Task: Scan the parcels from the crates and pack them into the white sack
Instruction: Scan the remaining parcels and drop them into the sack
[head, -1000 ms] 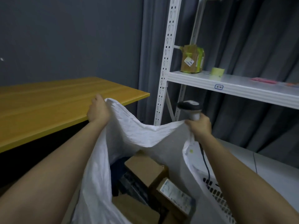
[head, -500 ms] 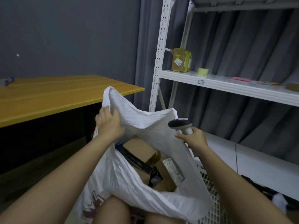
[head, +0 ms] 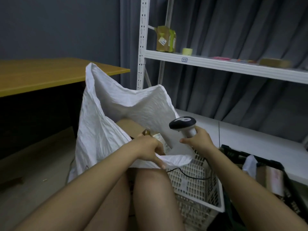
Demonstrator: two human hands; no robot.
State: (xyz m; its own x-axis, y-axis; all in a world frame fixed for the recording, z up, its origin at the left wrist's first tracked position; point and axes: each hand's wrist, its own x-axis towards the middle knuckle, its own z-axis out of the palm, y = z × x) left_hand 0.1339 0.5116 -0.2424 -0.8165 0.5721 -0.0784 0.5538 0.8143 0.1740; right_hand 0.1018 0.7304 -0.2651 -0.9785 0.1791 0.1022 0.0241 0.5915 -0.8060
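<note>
The white sack (head: 106,117) stands open on the floor in front of my knees, its far rim raised high. Cardboard parcels (head: 131,129) show inside its mouth. My left hand (head: 150,150) grips the sack's near rim at its front edge. My right hand (head: 199,139) holds the handle of a black and white barcode scanner (head: 182,122) just right of the sack's mouth; its cable trails down over a white crate (head: 200,180). A dark crate (head: 260,160) with parcels in it sits further right.
A wooden table (head: 55,74) stands at the left. White metal shelving (head: 216,64) rises behind the sack, bearing a small taped box (head: 165,39), a tape roll (head: 187,51) and flat items. Grey curtains hang behind. My bare knees fill the lower middle.
My left hand has let go of the sack's far left rim and come down to grip the near rim. My right hand with the scanner has dropped lower. The view has shifted left and down.
</note>
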